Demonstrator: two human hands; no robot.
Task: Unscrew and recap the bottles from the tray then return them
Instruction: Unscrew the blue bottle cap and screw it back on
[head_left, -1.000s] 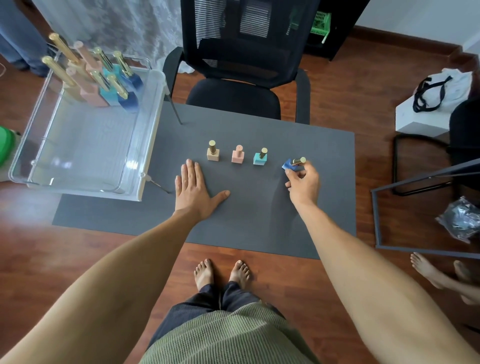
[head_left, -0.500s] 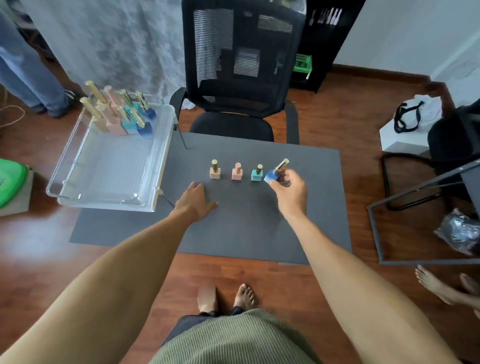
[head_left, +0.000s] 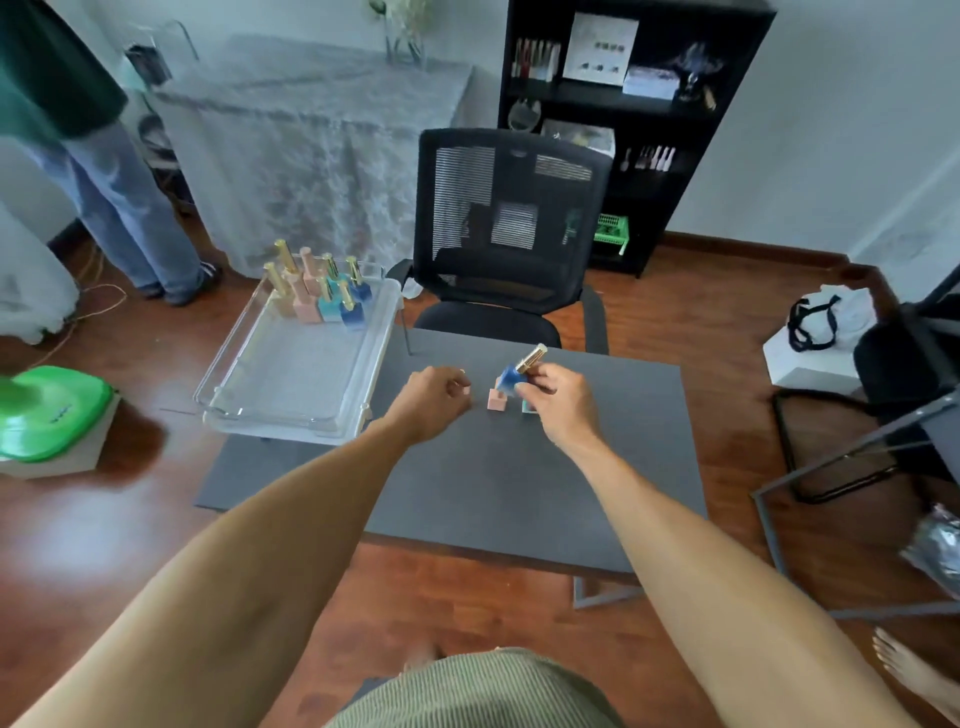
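My right hand (head_left: 558, 400) holds a blue bottle (head_left: 510, 378) with a gold cap, tilted and lifted above the dark grey table (head_left: 519, 493). My left hand (head_left: 434, 402) hovers just left of it, off the table, fingers curled with nothing seen in them. A pink bottle (head_left: 497, 400) stands on the table between the hands. A teal bottle (head_left: 528, 408) is mostly hidden under my right hand. The left hand covers the beige bottle. The clear tray (head_left: 291, 384) sits at the table's left, with several capped bottles (head_left: 319, 291) at its far end.
A black mesh office chair (head_left: 509, 234) stands behind the table. A person in jeans (head_left: 124, 208) stands at the far left. A green object (head_left: 47, 410) lies on the floor left. A metal frame (head_left: 852, 457) and another chair are to the right.
My right hand lifted the blue bottle off the table and tilted it. My left hand rose from lying flat on the table and curled, moving toward the bottle. The camera tilted up.
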